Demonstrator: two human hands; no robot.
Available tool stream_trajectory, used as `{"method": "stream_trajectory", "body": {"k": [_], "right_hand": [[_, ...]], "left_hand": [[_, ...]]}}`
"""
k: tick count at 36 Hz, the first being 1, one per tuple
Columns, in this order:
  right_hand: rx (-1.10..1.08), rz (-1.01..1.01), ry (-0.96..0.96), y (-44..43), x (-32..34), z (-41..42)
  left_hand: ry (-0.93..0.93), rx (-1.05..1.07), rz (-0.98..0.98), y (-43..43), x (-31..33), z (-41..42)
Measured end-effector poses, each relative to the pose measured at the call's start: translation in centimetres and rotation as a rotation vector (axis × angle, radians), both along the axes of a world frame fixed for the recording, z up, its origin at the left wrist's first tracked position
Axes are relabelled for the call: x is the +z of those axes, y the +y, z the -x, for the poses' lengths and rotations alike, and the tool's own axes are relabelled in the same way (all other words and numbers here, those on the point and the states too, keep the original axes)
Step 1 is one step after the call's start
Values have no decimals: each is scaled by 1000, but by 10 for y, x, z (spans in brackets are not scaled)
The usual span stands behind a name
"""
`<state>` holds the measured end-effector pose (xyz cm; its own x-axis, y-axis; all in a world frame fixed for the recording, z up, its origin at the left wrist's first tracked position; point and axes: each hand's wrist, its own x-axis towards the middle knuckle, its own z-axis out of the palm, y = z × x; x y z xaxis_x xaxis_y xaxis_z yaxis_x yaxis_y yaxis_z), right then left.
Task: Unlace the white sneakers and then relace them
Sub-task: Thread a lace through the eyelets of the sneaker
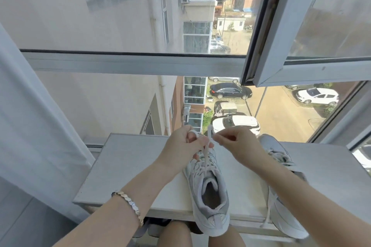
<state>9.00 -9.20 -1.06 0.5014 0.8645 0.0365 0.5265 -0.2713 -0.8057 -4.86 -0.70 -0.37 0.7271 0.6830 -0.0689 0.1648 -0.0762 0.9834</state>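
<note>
Central sneaker [208,192] stands on the white worktop [124,166], heel overhanging the near edge, toe toward the window; its open collar shows a dark lining inside. Above its tongue, the left hand [186,142] grips the white lace [206,155], fingers curled, with a loop of lace wound over one finger. Just right of it, the right hand [234,142] pinches another part of the same lace between thumb and fingertips; the two hands nearly touch. The lace runs down from both hands to the upper eyelets. Right of the central sneaker, the second sneaker [285,216] lies partly behind the right forearm, its loose lace [268,212] hanging over the worktop edge. A bracelet [128,204] circles the left wrist
</note>
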Motion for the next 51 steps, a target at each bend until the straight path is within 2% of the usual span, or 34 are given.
{"method": "stream_trajectory", "body": {"k": [5,7,19,22,24,28,30,33,37,40,41,43,45,46,48,51], "right_hand": [[116,67,207,-11,-12,18],[146,94,228,-16,-18,20],[184,91,-75,-26,-19,11],[203,59,-82,-28,-21,13],[171,20,54,-29,-22,16],[97,-46,503,-32,-24,16],[135,-65,592,-33,-27,14],[164,-100,549,-34,-29,16],[43,-236,412,-29,-33,19],[-42,-305,390,-26,-28,22],[-63,-335,453,-26,-26,21],[-92,-423,743,-29,-21,14],[-170,-536,1002,-33,-17,1],[-240,-544,1023,-34,-14,-6],[-384,-440,831,-37,-12,-21],[-421,-150,323,-34,-18,-36]], "left_hand": [[-77,104,108,1,-7,-7],[-99,103,147,1,-8,-8],[-25,168,119,-1,-15,-11],[-27,177,98,-3,-15,-11],[-21,180,86,-3,-15,-12],[21,191,65,-3,-18,-13],[37,194,48,-4,-21,-13],[27,186,67,-5,-24,-13],[-7,177,154,-8,-26,-14],[-55,214,250,-11,-22,-13],[-74,246,292,-11,-21,-11],[-116,336,365,-9,-19,-6],[-71,428,302,-2,-24,3],[-4,450,214,2,-29,7],[145,453,-7,11,-43,17],[372,367,-239,22,-64,27]]}}
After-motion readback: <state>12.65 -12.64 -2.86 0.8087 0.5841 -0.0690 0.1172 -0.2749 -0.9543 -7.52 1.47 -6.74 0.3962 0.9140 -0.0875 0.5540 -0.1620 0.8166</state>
